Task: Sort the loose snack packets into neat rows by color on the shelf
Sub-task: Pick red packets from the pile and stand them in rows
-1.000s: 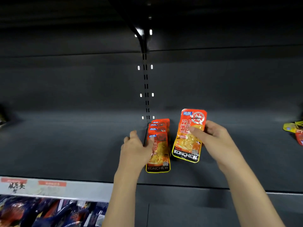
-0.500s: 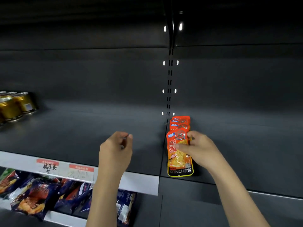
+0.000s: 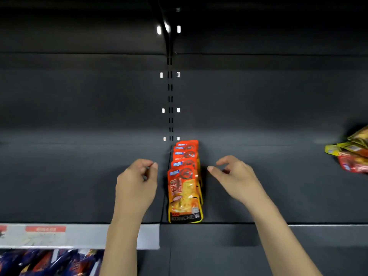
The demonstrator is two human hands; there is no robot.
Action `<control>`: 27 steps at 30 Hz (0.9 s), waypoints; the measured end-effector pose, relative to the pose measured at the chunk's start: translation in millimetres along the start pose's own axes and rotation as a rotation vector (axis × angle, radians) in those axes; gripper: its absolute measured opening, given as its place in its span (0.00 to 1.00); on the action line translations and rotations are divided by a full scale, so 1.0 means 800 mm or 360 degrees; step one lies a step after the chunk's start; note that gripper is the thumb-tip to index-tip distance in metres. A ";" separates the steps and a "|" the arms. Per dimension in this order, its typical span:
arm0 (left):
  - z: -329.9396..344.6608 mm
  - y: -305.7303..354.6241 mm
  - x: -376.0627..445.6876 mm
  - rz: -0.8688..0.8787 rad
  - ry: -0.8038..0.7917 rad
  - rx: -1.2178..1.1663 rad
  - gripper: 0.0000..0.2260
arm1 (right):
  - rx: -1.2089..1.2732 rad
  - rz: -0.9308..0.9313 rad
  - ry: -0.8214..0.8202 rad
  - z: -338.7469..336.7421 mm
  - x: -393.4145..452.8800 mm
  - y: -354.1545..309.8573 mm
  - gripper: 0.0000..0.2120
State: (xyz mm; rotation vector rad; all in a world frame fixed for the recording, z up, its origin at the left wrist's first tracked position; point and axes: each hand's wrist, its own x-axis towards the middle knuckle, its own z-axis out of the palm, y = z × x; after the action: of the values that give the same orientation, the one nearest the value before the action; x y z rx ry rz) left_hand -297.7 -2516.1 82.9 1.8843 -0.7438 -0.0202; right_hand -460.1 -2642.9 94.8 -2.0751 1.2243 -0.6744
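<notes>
A row of several orange snack packets (image 3: 184, 182) lies overlapped on the dark shelf (image 3: 79, 176), running from the front edge back to the rear wall, just right of the shelf seam. My left hand (image 3: 137, 182) hovers just left of the row with loosely curled fingers, holding nothing. My right hand (image 3: 233, 176) hovers just right of the row, fingers relaxed and spread, also empty. Neither hand touches the packets.
A loose pile of yellow and red packets (image 3: 352, 154) lies at the shelf's far right edge. A white price strip (image 3: 59, 235) runs along the front left edge. Dark blue packets (image 3: 49, 262) fill the lower shelf at bottom left.
My right hand has let go of the orange packet, which now lies at the front of the row. Both hands have drawn slightly away from the row's sides.
</notes>
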 end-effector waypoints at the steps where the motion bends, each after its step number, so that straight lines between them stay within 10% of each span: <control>1: 0.008 0.006 0.000 0.0021 -0.0017 -0.0016 0.03 | -0.0006 0.0005 0.0050 -0.010 0.005 0.008 0.14; 17: 0.243 0.179 -0.074 0.0301 -0.0100 -0.0017 0.01 | -0.0026 -0.0084 0.0230 -0.248 0.057 0.205 0.07; 27: 0.422 0.336 -0.156 0.0361 -0.0870 0.0407 0.25 | -0.0120 -0.0136 0.0240 -0.430 0.052 0.345 0.05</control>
State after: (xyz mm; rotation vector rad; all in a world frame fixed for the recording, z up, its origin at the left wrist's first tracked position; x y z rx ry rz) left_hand -643.8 -2799.8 121.3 2.0443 -1.3841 -0.3204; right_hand -838.3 -2871.0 127.8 -2.1822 1.2662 -0.8494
